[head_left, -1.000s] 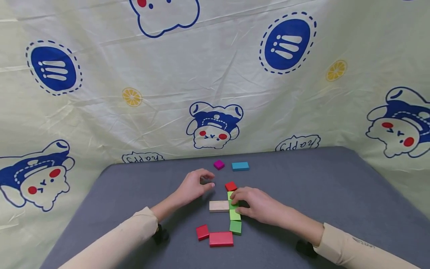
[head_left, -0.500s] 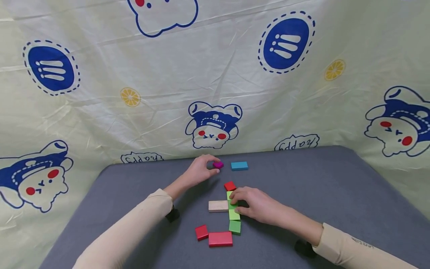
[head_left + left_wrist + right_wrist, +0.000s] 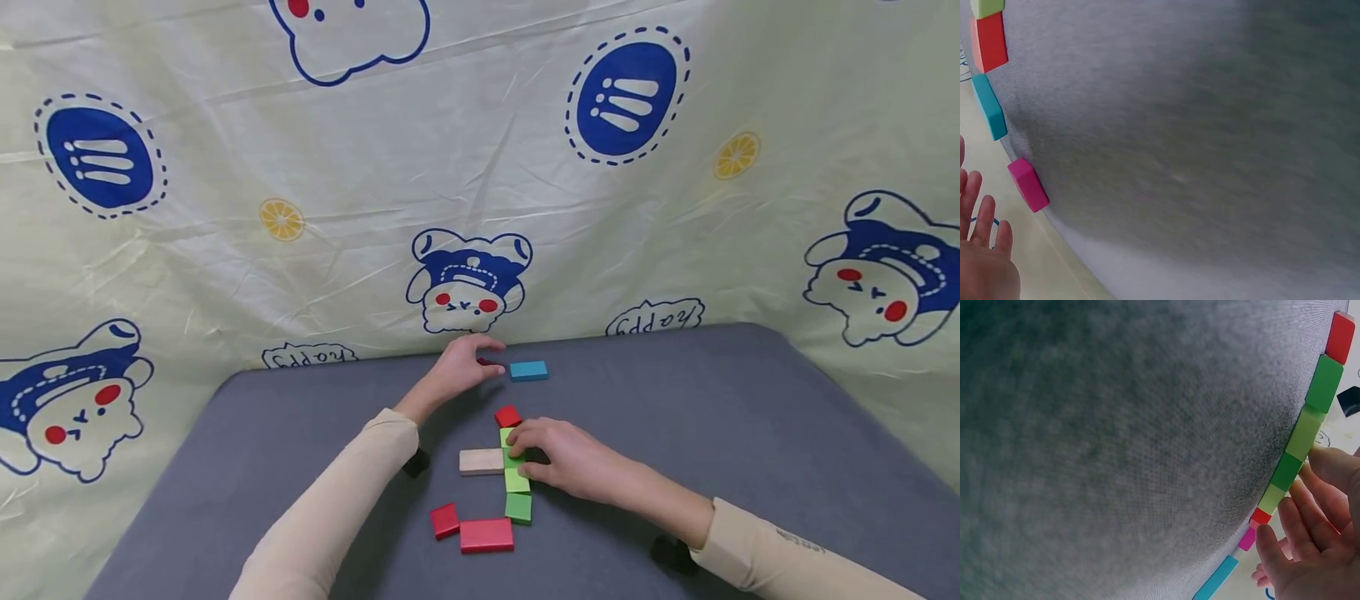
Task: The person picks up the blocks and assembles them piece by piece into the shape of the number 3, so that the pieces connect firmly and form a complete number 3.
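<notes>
Near the far table edge, my left hand (image 3: 463, 367) reaches round a magenta block (image 3: 1029, 185), mostly hidden by the fingers in the head view. In the left wrist view the fingers are extended, with a gap between them and the block. A blue block (image 3: 529, 371) lies just to its right. My right hand (image 3: 573, 458) rests its fingertips on a row of light and dark green blocks, touching the middle green block (image 3: 1287, 471) and the lower light green block (image 3: 517, 481). A beige block (image 3: 482, 462) abuts the row's left side.
A small red block (image 3: 507, 416) caps the row's far end. A dark green block (image 3: 518, 508) continues it nearer. In front lie a long red block (image 3: 487, 536) and a smaller tilted red block (image 3: 445, 522). A printed curtain (image 3: 360, 167) hangs behind the grey table (image 3: 637, 383).
My left hand has moved away from me and to the right, up to the magenta block, and now covers most of it. The right hand has stayed at the green row.
</notes>
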Demonstrator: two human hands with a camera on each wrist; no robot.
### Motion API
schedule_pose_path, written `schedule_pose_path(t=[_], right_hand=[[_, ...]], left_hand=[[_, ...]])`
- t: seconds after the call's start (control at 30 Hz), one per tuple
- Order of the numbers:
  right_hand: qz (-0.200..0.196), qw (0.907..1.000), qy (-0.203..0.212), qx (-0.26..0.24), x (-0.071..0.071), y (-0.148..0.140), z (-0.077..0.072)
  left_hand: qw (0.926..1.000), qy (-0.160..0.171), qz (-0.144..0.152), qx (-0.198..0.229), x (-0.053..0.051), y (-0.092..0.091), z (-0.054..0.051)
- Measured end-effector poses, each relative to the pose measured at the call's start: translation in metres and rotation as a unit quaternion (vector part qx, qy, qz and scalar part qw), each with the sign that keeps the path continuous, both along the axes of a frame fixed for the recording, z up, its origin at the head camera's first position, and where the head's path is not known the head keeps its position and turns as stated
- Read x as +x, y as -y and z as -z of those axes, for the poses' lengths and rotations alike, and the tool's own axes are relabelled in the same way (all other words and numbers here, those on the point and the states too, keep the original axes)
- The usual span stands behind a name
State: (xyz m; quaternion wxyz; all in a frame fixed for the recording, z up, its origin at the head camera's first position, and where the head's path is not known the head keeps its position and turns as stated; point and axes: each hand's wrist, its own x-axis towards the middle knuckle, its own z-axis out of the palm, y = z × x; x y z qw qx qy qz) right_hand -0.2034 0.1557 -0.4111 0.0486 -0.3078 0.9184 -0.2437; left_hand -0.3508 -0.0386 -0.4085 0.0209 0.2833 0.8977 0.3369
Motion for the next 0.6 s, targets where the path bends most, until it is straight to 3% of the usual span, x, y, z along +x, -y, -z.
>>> schedule_pose_path(t=[0.33, 0.6], right_hand=[[0.001, 1.0, 0.001, -0.002, 0.002, -0.001, 0.0], [0.0, 1.0, 0.006, -0.003, 0.001, -0.003, 0.001]], left_hand=[[0.9995, 0.021, 0.017, -0.016, -0.012, -0.016, 0.005], [0.9983, 0.038, 0.023, -0.039, -0.014, -0.019, 0.008]])
